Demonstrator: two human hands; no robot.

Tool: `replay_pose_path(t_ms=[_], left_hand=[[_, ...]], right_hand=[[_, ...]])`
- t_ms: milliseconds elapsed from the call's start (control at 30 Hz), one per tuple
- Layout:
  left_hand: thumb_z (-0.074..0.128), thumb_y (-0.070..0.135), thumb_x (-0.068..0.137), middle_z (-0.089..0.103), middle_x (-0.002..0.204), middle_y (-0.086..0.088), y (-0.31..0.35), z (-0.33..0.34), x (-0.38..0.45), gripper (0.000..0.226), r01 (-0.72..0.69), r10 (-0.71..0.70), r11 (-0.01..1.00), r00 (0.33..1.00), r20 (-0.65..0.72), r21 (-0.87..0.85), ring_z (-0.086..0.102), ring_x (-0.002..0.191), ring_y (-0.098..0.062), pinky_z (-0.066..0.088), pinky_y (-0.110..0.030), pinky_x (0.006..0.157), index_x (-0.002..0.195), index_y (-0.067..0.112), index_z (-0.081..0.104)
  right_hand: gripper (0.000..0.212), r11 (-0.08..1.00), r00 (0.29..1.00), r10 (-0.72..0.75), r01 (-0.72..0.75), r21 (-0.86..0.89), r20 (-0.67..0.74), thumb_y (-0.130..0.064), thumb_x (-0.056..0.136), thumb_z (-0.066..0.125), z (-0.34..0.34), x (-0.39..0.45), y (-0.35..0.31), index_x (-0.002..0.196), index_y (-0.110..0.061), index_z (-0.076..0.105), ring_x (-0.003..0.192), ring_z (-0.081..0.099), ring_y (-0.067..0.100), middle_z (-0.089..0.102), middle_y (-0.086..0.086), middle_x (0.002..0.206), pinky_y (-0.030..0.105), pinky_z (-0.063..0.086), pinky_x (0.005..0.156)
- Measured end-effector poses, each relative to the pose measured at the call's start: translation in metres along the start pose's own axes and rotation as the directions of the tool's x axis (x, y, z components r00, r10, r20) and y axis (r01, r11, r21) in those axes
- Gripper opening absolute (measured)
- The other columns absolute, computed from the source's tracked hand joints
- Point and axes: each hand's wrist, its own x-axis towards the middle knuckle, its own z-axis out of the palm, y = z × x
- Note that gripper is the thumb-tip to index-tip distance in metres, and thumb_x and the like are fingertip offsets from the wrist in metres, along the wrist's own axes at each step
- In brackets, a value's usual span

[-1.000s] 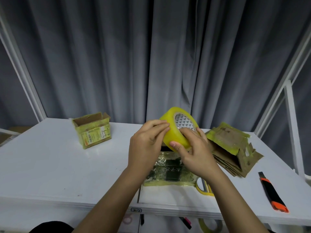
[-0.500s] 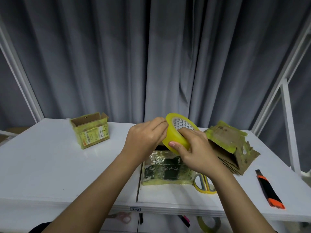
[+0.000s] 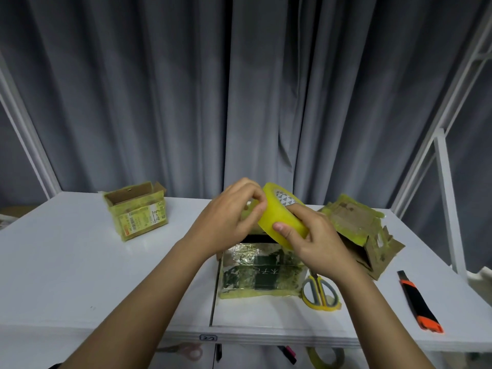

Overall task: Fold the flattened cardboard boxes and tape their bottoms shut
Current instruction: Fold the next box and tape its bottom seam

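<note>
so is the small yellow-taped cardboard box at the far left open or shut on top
Open: the small yellow-taped cardboard box stands upright, top flaps raised, its brown inside visible.

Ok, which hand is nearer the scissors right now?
Right. The right hand grips the tape roll just above the scissors; the left hand is farther left, picking at the roll.

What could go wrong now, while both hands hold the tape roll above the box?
The left hand pinches at the edge of the yellow tape roll, which the right hand grips; the thin end may tear or stick back. The folded cardboard box below lies unheld, so it could shift or open. The yellow-handled scissors lie under the right wrist and could be knocked.
</note>
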Motion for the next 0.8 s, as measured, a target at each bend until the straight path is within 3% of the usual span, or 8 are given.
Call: replay_pose_path(t_ms=[67,167,333,433,500,600,700,800], left_hand=[[0.053,0.041,0.090,0.050,0.098,0.010,-0.001,0.000,0.002,0.023,-0.014,0.015,0.999,1.000,0.028,-0.040,0.050,0.093,-0.005,0.047,-0.025,0.079,0.097,0.019,0.055],[0.054,0.023,0.092,0.050,0.093,0.008,0.001,-0.001,0.004,0.009,0.001,-0.001,0.996,1.000,-0.005,-0.084,0.048,0.088,-0.005,0.042,-0.023,0.077,0.090,0.014,0.056],[0.047,0.011,0.092,0.047,0.094,0.000,0.016,0.004,0.011,0.003,0.033,-0.025,0.978,0.999,-0.040,0.207,0.042,0.085,-0.014,0.037,-0.030,0.070,0.092,0.013,0.049],[0.046,0.000,0.089,0.045,0.092,-0.001,0.018,0.009,0.014,0.014,0.068,-0.069,0.958,0.998,-0.007,0.278,0.044,0.084,-0.020,0.034,-0.031,0.067,0.093,0.013,0.045],[0.042,0.004,0.094,0.044,0.090,0.000,0.016,0.013,0.017,0.012,0.186,-0.188,0.971,0.982,-0.005,0.152,0.042,0.081,-0.019,0.028,-0.029,0.066,0.091,0.016,0.040],[0.044,0.020,0.098,0.046,0.088,0.005,0.008,0.014,0.029,0.007,0.393,-0.374,0.909,0.917,0.139,-0.143,0.047,0.080,-0.014,0.037,-0.028,0.071,0.094,0.018,0.038],[0.059,0.014,0.091,0.049,0.083,0.009,0.001,0.012,0.043,0.019,0.384,-0.344,0.890,0.920,0.188,-0.246,0.046,0.071,-0.007,0.041,-0.020,0.073,0.097,0.016,0.041],[0.059,0.005,0.088,0.051,0.082,0.009,0.002,0.014,0.058,0.019,0.326,-0.313,0.916,0.945,0.095,-0.232,0.047,0.067,0.000,0.041,-0.016,0.069,0.095,0.015,0.044]], right_hand=[[0.043,1.000,1.000,-0.007,0.007,-0.002,0.013,-0.063,0.083,0.044,-0.002,0.000,0.000,0.099,-0.026,0.062,0.079,0.054,0.013,0.055,-0.019,0.080,0.034,0.039,0.076],[0.050,0.997,0.998,-0.023,0.027,-0.072,0.054,-0.066,0.082,0.040,-0.004,0.000,0.001,0.105,-0.027,0.060,0.087,0.053,0.016,0.056,-0.018,0.087,0.037,0.040,0.081],[0.047,0.984,0.998,0.056,-0.049,-0.173,0.037,-0.070,0.082,0.040,-0.002,0.004,-0.001,0.103,-0.031,0.056,0.069,0.052,0.018,0.051,-0.010,0.068,0.035,0.039,0.060],[0.052,0.984,0.989,0.150,-0.151,-0.091,-0.014,-0.076,0.077,0.046,-0.006,0.015,0.003,0.092,-0.027,0.057,0.069,0.058,0.019,0.059,-0.004,0.069,0.040,0.049,0.063],[0.046,0.979,0.979,0.199,-0.200,-0.021,-0.040,-0.070,0.076,0.057,-0.009,0.023,0.005,0.078,-0.024,0.058,0.065,0.058,0.016,0.060,-0.002,0.063,0.038,0.048,0.062],[0.043,0.976,0.972,0.216,-0.217,-0.005,-0.090,-0.065,0.077,0.062,-0.010,0.027,0.008,0.067,-0.023,0.061,0.055,0.051,0.012,0.056,-0.002,0.055,0.033,0.042,0.056],[0.041,0.966,0.965,0.241,-0.227,0.127,-0.104,-0.062,0.077,0.065,-0.011,0.027,0.013,0.067,-0.022,0.063,0.052,0.048,0.009,0.054,-0.005,0.054,0.030,0.039,0.053],[0.045,0.916,0.948,0.311,-0.279,0.288,-0.072,-0.064,0.075,0.061,-0.014,0.028,0.012,0.080,-0.020,0.069,0.061,0.058,0.013,0.064,0.001,0.065,0.034,0.047,0.059]])
